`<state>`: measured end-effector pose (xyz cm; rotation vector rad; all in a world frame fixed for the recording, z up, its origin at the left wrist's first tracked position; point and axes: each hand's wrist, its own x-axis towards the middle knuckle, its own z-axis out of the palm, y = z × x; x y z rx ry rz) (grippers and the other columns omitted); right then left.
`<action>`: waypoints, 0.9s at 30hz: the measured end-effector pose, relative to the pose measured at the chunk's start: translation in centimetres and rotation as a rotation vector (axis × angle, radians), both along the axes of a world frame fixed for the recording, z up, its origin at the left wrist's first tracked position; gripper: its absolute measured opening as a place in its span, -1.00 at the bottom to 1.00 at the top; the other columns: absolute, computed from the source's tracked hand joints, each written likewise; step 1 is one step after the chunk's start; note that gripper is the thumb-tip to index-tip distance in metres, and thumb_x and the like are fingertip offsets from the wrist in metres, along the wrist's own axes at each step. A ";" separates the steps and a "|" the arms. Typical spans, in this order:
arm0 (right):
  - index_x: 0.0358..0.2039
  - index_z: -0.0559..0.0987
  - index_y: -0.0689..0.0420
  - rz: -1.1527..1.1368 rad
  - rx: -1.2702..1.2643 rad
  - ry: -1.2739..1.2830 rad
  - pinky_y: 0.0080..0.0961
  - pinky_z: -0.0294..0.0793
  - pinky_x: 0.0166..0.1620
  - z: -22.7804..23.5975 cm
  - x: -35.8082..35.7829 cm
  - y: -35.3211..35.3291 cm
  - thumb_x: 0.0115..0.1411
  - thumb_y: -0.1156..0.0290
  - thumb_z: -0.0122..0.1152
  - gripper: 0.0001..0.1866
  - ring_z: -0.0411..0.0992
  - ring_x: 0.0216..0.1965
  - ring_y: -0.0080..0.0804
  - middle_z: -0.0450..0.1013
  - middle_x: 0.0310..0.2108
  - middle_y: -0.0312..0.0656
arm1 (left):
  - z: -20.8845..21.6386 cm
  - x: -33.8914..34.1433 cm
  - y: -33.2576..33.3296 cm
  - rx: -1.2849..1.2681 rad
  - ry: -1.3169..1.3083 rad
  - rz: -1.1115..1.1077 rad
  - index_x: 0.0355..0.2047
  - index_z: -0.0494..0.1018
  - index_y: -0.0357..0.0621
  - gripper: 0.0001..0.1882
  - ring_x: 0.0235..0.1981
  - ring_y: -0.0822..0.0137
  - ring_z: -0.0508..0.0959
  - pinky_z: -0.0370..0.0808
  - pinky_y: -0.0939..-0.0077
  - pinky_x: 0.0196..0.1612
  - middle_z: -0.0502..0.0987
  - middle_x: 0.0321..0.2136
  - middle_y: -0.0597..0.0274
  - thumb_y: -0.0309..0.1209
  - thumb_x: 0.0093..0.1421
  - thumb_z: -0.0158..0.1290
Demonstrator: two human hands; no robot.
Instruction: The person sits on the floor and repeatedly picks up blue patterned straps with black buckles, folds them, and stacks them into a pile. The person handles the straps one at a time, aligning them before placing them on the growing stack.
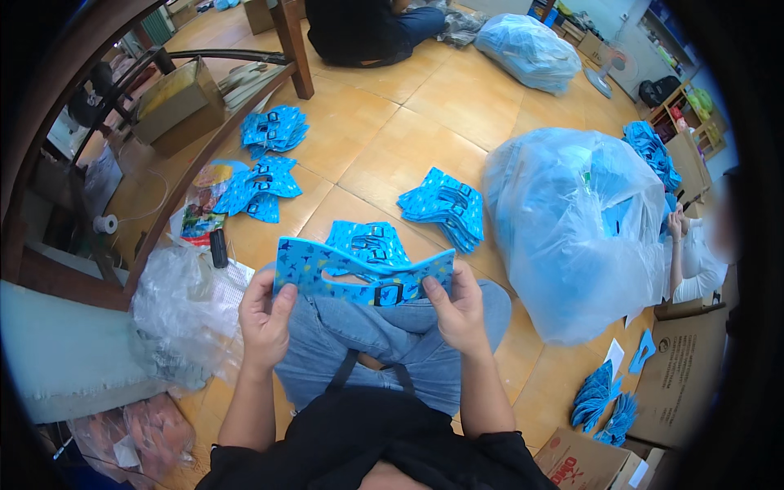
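Observation:
Stretched between my hands above my lap is a blue printed strip [304, 265] with a long cut-out slot and a black buckle. My left hand [268, 318] is closed on its left end, thumb in front. At the other end my right hand [459, 314] pinches it, the thumb near the buckle. Just behind the strip, a pile of similar blue pieces [367, 237] lies on the floor, partly hidden by it. Another pile [445, 208] is to its right, and two more piles, a nearer one [260, 188] and a farther one [273, 131], are at the left.
A large clear bag [563, 237] stuffed with blue pieces stands at the right, near another person [694, 253]. Crumpled plastic [184, 302] lies left beside a wooden frame [208, 155]. Cardboard boxes [584, 465] and blue bundles [596, 396] are at the lower right. Someone sits ahead [359, 28].

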<state>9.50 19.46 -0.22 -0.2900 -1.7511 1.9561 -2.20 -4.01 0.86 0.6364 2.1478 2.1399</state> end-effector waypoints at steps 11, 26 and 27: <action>-0.12 0.44 0.21 -0.338 0.117 0.106 -0.62 0.32 -0.07 -0.8 2.6 2.7 0.29 0.47 0.13 -0.82 0.34 -0.18 -0.61 0.43 -0.23 -0.29 | 16.6 4.5 0.9 0.522 1.472 0.071 -0.60 0.35 0.02 -0.68 -0.50 0.48 0.38 0.35 0.50 -0.34 0.33 -0.60 0.48 -0.16 0.26 -0.11; -0.12 0.39 0.21 -0.489 0.194 0.188 -0.59 0.35 -0.11 -1.2 4.5 2.7 0.28 0.51 0.12 -0.81 0.36 -0.20 -0.53 0.42 -0.18 -0.17 | 16.1 5.2 1.3 0.521 1.462 0.113 -0.60 0.34 -0.03 -0.69 -0.53 0.56 0.35 0.32 0.65 -0.39 0.30 -0.64 0.48 -0.23 0.27 -0.10; -0.11 0.39 0.21 -0.490 0.200 0.185 -0.59 0.35 -0.11 -1.2 4.6 2.6 0.29 0.52 0.12 -0.81 0.35 -0.19 -0.53 0.42 -0.18 -0.18 | 16.3 5.2 1.3 0.525 1.462 0.125 -0.60 0.34 -0.04 -0.69 -0.54 0.57 0.34 0.32 0.67 -0.39 0.29 -0.65 0.48 -0.23 0.27 -0.09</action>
